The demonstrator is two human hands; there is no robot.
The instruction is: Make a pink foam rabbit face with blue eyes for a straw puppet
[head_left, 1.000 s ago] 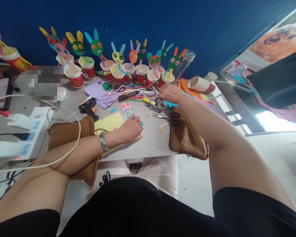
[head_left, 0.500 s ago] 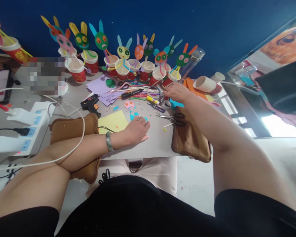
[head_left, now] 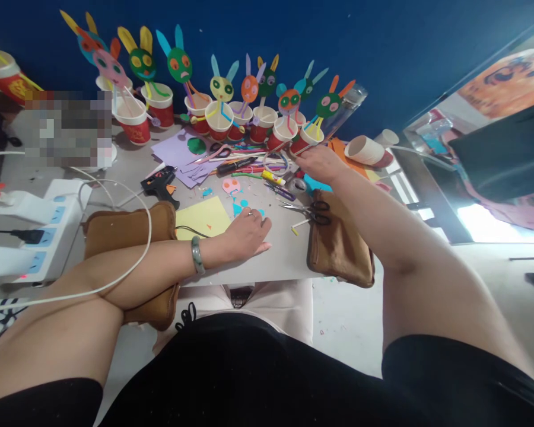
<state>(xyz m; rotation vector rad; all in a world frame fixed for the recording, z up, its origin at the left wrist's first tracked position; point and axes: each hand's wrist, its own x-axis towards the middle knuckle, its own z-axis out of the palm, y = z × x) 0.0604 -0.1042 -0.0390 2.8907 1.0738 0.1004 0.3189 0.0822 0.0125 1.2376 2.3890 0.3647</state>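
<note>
My left hand rests on the table, palm down, its fingers loosely bent and its thumb held apart. Just beyond its fingertips lie small blue paper cutouts and a pink paper face. Farther off, my right hand reaches over the craft supplies with its fingers stretched out. Its fingertips are by the foot of a red paper cup bearing a green rabbit figure. Whatever lies under that palm is hidden. Scissors and a yellow glue stick lie near it.
Several red cups with paper animals line the blue wall. A black glue gun, purple paper and yellow paper are on the table. A white power strip with a looping cable stands left. Brown cushions lie under both arms.
The view has shifted slightly, so most things sit a little farther left and higher. Both hands keep nearly the same places, the right one still among the supplies.
</note>
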